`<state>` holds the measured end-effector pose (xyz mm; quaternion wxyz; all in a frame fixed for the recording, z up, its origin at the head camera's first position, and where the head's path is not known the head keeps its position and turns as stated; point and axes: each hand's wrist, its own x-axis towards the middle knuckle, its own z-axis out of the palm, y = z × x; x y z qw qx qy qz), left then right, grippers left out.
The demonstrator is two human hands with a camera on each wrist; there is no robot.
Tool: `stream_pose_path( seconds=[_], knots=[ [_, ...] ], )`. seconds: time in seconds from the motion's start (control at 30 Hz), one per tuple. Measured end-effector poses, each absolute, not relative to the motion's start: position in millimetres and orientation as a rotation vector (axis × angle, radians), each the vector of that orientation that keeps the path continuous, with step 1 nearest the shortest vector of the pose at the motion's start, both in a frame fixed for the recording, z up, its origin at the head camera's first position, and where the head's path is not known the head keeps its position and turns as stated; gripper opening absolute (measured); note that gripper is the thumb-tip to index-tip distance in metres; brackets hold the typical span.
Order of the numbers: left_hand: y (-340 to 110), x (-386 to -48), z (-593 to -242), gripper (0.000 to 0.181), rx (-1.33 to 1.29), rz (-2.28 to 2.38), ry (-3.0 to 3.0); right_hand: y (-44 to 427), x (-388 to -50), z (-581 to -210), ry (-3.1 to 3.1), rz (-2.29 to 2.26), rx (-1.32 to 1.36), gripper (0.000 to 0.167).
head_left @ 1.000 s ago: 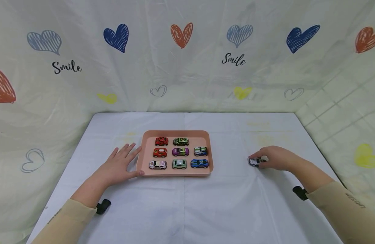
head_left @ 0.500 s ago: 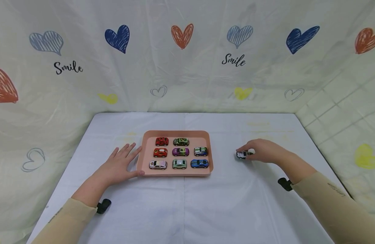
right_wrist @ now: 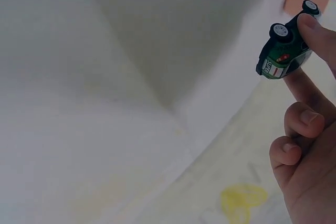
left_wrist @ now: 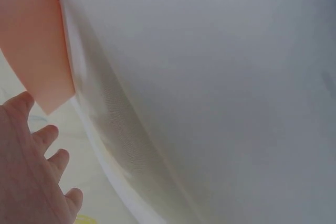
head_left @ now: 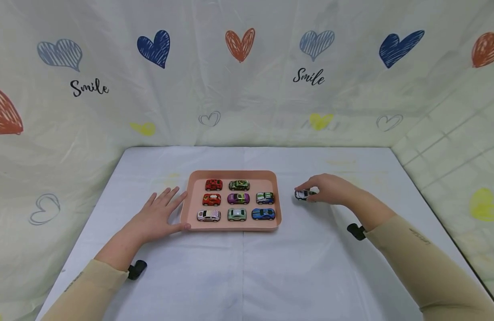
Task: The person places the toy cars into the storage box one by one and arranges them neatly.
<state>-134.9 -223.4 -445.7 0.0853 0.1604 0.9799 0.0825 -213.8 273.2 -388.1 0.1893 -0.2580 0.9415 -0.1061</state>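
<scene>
Between thumb and fingers, my right hand (head_left: 331, 189) pinches a small toy car (head_left: 303, 195) just right of the pink tray (head_left: 279, 223). From above the toy car looks white and black; the right wrist view shows dark green on the toy car (right_wrist: 283, 51) and pale wheels. My left hand (head_left: 156, 218) lies with fingers spread at the tray's left side, thumb and index finger at its rim. Several toy cars stand inside in rows, among them a red one (head_left: 212, 199), a purple one (head_left: 238, 199) and a blue one (head_left: 263, 214).
A white cloth (head_left: 215, 276) covers the table. Behind it hangs a pale curtain (head_left: 263, 102) printed with hearts and the word Smile. More patterned sheeting hangs on the left and right sides.
My right hand has carried the toy car leftward and a little farther back, close to the tray. The left hand and the cars in the tray have stayed in place.
</scene>
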Motion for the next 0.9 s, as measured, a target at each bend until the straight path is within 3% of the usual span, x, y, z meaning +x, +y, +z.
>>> stream_pose_path(
  seconds=[0.9],
  knots=[
    [-223.6, -135.0, -442.9, 0.105, 0.498, 0.218, 2.918, 188.3, -240.3, -362.2, 2.637, -0.367, -0.836, 0.039]
  ],
)
